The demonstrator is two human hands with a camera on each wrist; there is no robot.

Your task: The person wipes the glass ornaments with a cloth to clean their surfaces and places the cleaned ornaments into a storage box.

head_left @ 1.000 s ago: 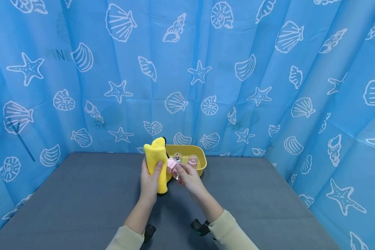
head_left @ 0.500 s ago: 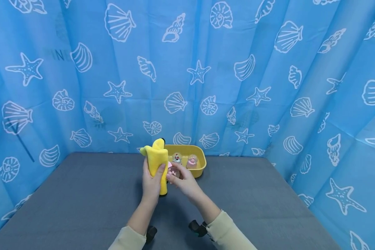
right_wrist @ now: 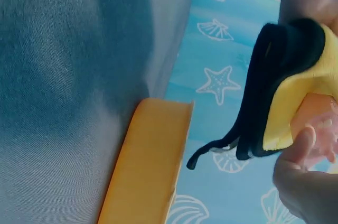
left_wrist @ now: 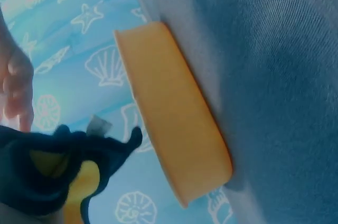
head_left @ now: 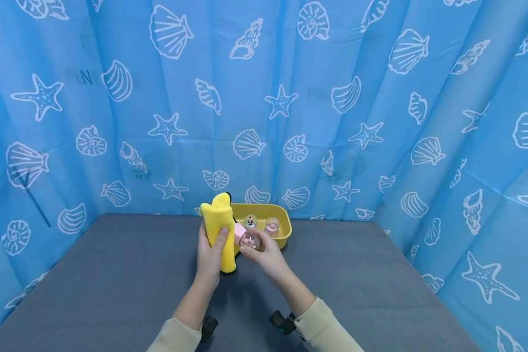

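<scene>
My left hand grips a folded yellow cloth with dark edging, thumb across its front. Between the fingers and thumb of my right hand is a small snow globe with a clear dome and a pink base. Its base points left and overlaps the cloth's right side in the head view. In the right wrist view, the thumb lies on the globe, with the cloth's yellow face behind it. The left wrist view shows the cloth's dark edging; most of the left hand is hidden there.
Behind the hands, a yellow tray stands on the grey tabletop. It holds a snow globe with a small red-and-white figure and a pink one. A blue seashell curtain hangs behind and at the sides.
The right hand has shifted its fingers and turned the snow globe, which moved in against the cloth and then slightly back right. The left hand keeps its hold on the cloth, swaying slightly.
</scene>
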